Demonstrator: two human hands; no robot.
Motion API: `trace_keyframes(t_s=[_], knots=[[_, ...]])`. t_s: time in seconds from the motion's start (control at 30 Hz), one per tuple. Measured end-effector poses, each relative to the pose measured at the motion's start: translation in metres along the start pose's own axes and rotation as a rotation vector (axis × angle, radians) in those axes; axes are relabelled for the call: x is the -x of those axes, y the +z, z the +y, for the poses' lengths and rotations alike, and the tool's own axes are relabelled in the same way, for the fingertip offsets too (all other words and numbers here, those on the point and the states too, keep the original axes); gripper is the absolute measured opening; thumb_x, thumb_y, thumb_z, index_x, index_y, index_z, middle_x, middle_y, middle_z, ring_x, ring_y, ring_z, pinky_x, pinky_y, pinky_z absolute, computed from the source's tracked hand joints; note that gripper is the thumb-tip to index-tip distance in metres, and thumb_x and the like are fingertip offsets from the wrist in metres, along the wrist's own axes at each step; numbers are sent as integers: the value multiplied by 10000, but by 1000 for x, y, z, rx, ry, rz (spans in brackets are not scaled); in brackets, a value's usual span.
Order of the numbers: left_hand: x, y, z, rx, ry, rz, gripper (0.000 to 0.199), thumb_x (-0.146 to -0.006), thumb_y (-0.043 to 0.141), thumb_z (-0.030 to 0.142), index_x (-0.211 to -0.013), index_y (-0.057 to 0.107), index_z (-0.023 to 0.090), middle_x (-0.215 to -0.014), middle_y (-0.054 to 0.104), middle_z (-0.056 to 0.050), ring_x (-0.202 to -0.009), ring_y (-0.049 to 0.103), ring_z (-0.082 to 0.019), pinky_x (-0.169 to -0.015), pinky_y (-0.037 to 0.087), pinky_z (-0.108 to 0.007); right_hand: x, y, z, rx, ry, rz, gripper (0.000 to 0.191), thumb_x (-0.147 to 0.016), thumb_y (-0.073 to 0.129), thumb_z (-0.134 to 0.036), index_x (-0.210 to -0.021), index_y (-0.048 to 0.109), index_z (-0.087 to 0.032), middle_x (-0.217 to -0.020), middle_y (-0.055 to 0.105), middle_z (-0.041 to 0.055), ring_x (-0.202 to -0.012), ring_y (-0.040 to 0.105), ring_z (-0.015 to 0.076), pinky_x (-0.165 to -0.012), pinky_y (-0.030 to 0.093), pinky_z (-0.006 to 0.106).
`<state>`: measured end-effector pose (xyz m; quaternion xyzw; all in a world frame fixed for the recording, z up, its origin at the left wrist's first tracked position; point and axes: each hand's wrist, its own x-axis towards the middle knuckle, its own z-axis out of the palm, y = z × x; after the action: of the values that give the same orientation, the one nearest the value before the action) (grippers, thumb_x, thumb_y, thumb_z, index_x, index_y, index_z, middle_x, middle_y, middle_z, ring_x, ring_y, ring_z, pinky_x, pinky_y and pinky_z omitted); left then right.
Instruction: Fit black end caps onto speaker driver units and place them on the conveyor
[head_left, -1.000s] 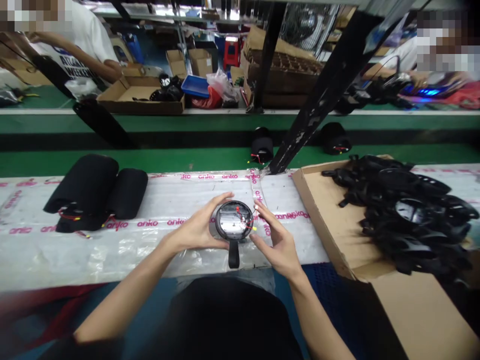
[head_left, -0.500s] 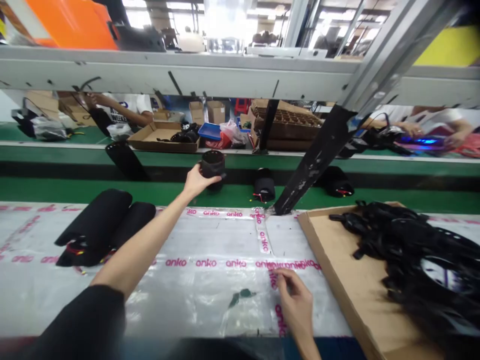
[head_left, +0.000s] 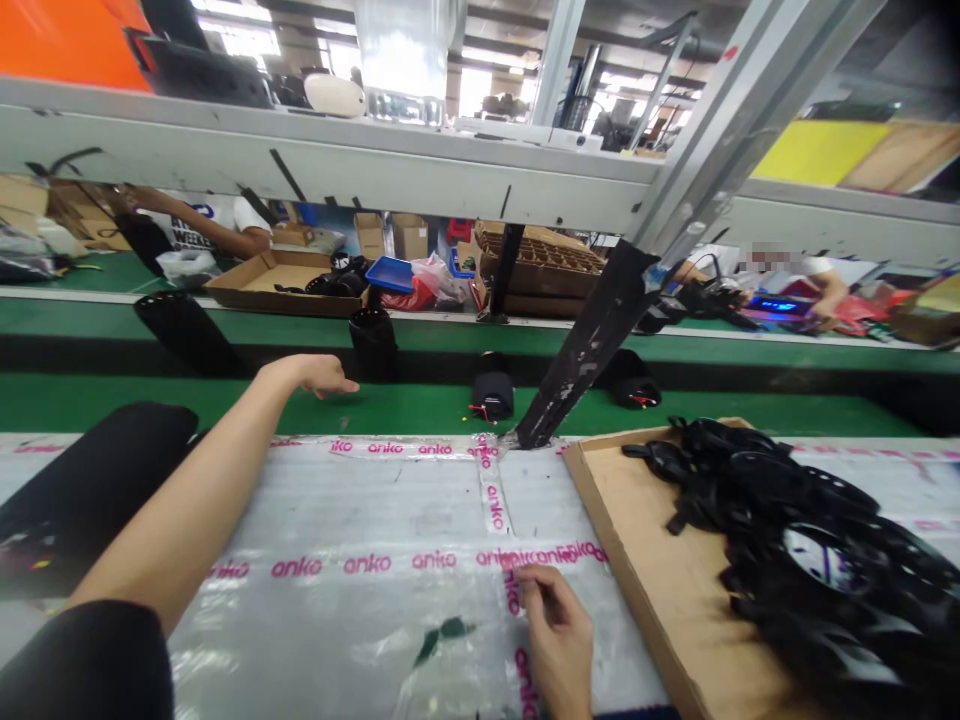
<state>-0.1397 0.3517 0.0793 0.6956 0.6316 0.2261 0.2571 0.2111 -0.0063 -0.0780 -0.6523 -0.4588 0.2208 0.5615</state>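
Left hand (head_left: 311,375) out over the green conveyor belt (head_left: 420,410), open and empty, fingers loosely curled, and there, just beyond it at upper centre, a black cylindrical part (head_left: 373,343) stands upright on the belt, close but not touching! Down at bottom centre the right hand (head_left: 553,630) curls onto the clear plastic sheet (head_left: 337,620) beside pink "anko" tape (head_left: 495,497), and I can't tell whether it's pinching anything, while a heap of black moulded parts (head_left: 787,520) sits on cardboard (head_left: 637,560) at right.
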Motion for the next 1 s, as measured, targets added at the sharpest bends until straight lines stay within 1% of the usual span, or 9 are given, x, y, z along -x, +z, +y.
trace_keyframes(t_s=[0.13,0.27,0.37,0.47,0.6,0.7,0.8,0.9,1.0], knots=[[8,52,44,-182,253,-280,209,-607,848,298,-788,783,216,-838,817,-105,-880,788,-381,-909,605,-491,-1,0,0,2,15,-4,236,-923,676,-381,-809,811,-224,-768,779,58,-692,743,249,-682,628,352],[13,137,106,-222,612,-283,628,-774,660,104,-1376,717,273,-1593,623,-132,-1529,525,-355,-1259,374,-522,-1,0,-2,-18,12,-8,236,-920,684,-385,-806,805,-218,-759,775,56,-689,738,247,-678,620,350],[7,165,137,-218,850,-368,707,-756,626,17,-1377,712,343,-1607,627,-19,-1582,480,-229,-1298,337,-397,0,0,-3,-17,-12,-21,235,-934,664,-364,-818,799,-210,-758,773,54,-694,738,242,-669,609,344],[0,157,147,-218,941,-366,699,-666,706,12,-1306,749,289,-1501,713,-52,-1499,580,-258,-1248,410,-370,1,-2,-1,0,-33,-31,228,-942,639,-329,-834,797,-205,-754,769,45,-690,733,230,-659,593,332],[23,126,137,-176,847,-140,828,-698,853,263,-1478,608,127,-1505,667,-214,-1406,629,-424,-1205,456,-556,0,0,-3,0,-43,-58,179,-929,652,-286,-906,807,-201,-836,791,54,-741,742,225,-708,613,344],[75,105,121,-106,726,16,966,-748,865,511,-1529,498,76,-1462,658,-254,-1304,683,-435,-1136,519,-581,0,10,-22,-20,-113,-110,451,-897,698,-256,-1346,726,-226,-1307,767,128,-1014,779,265,-888,658,423],[145,99,105,120,682,80,956,-656,938,595,-1437,553,200,-1374,695,-155,-1235,715,-381,-1090,569,-519,4,31,-53,-21,-224,-259,1013,-886,765,-300,-1744,226,-295,-1803,299,152,-1597,448,376,-1247,472,606],[211,110,86,383,582,96,1004,-596,996,577,-1421,515,266,-1394,657,-143,-1274,691,-385,-1101,568,-542,12,55,-78,-50,-274,-410,1300,-845,833,-384,-1763,-79,-260,-1862,36,147,-1718,104,417,-1354,257,661],[258,130,61,666,413,-18,1134,-663,972,628,-1551,346,303,-1510,585,-176,-1364,652,-387,-1154,546,-569,12,69,-84,-134,-238,-492,1302,-847,817,-410,-1753,-94,-202,-1846,83,196,-1709,165,411,-1361,257,622]])
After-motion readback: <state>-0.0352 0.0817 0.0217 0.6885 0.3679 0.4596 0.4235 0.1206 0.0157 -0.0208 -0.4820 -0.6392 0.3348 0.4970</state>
